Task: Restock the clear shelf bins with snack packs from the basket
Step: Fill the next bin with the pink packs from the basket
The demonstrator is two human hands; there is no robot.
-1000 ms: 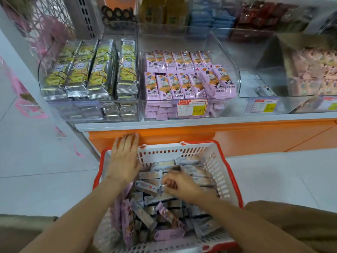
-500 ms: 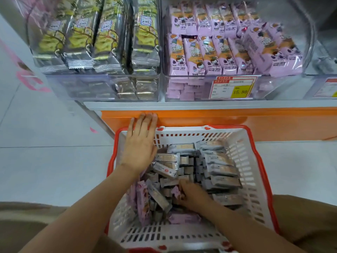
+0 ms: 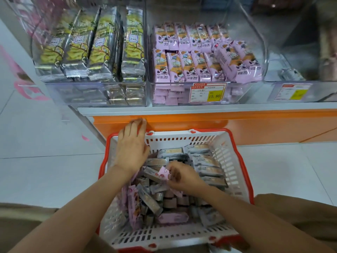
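1. Basket (image 3: 235, 161): rectangular, white slotted plastic with a red rim, set low before the orange shelf base.
2. Snack packs (image 3: 206, 161): oblong foil sachets, grey and pink, heaped loose inside the basket.
3. Left hand (image 3: 132, 148): fingers straight and together, lying flat over the basket's far-left rim.
4. Right hand (image 3: 184, 177): fingers curled, pinching a crinkled pink pack (image 3: 163, 174) just above the heap.
5. Clear shelf bins (image 3: 255, 39): rigid transparent plastic with curved walls. One holds yellow-silver packs (image 3: 98, 52), the next holds rows of lilac printed packs (image 3: 189, 66) behind a price label (image 3: 207, 93).

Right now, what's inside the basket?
Loose grey packs and pink packs; the right hand pinches one pink pack. The pile hides the floor of the basket and anything lower.
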